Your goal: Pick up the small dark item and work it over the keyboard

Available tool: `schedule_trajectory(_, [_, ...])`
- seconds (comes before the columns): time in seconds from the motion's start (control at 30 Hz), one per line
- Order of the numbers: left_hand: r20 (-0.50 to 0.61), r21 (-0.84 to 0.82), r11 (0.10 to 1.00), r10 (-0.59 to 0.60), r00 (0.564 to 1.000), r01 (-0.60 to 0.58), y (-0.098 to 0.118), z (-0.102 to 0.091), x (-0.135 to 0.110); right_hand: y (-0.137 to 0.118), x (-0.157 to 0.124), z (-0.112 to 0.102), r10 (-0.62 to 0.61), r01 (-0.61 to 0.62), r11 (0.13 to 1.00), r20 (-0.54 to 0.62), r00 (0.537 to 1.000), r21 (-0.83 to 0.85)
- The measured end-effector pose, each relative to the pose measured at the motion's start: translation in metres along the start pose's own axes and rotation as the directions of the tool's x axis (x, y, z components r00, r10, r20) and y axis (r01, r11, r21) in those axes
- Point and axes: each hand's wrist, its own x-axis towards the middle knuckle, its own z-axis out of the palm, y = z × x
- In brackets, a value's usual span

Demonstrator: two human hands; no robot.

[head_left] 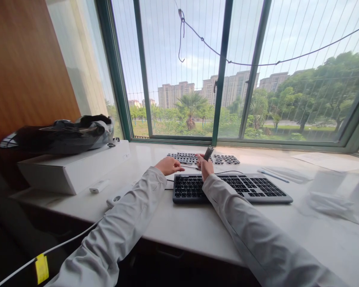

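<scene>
A dark keyboard (pixel 245 187) lies on the white counter (pixel 197 227) in front of me. Behind it, near the window, several loose keycaps (pixel 224 159) are laid out in rows. My right hand (pixel 205 165) is above the keyboard's far edge, closed around a small dark tool (pixel 208 152) that points up and away. My left hand (pixel 169 165) hovers just left of it, fingers curled together and pointing toward the keyboard's top left corner. I cannot make out anything in the left hand. Both arms wear pale grey sleeves.
A white box (pixel 74 169) with a black bag (pixel 60 135) on top stands at the left. A small white device (pixel 99 185) and a white cable (pixel 62 243) lie near it. A pen (pixel 273 175) and papers (pixel 332 161) rest at the right. The window frame (pixel 221 75) closes the back.
</scene>
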Motion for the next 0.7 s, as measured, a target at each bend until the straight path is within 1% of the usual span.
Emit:
schedule_trajectory(0.07, [0.022,-0.104,0.990,0.099,0.995,-0.096,0.005,0.000,-0.001,0.004,0.001,0.004,0.074,-0.081,0.975,0.043,0.996,0.209])
schedule_trajectory(0.13, [0.049,-0.191,0.972,0.150,0.987,-0.138,0.007,0.003,-0.001,0.004,-0.001,0.006,0.145,-0.165,0.938,0.089,0.985,0.306])
schedule_trajectory(0.27, [0.055,-0.252,0.960,0.144,0.988,-0.126,0.005,0.011,0.001,-0.004,-0.010,0.009,0.262,-0.316,0.862,0.184,0.947,0.396])
schedule_trajectory(0.33, [0.058,-0.254,0.961,0.126,0.990,-0.107,0.003,0.013,0.002,-0.006,-0.014,0.011,0.293,-0.357,0.830,0.208,0.933,0.428])
schedule_trajectory(0.43, [0.064,-0.265,0.961,0.102,0.993,-0.082,0.003,0.013,0.002,-0.005,-0.016,0.014,0.299,-0.364,0.813,0.210,0.931,0.455])
schedule_trajectory(0.6, [0.119,-0.306,0.952,0.068,0.991,-0.028,0.005,0.010,0.000,0.002,-0.012,0.020,0.245,-0.298,0.848,0.175,0.954,0.439])
schedule_trajectory(0.7, [0.153,-0.327,0.945,0.065,0.986,-0.011,0.005,0.009,0.000,0.004,-0.007,0.022,0.264,-0.316,0.842,0.176,0.948,0.437])
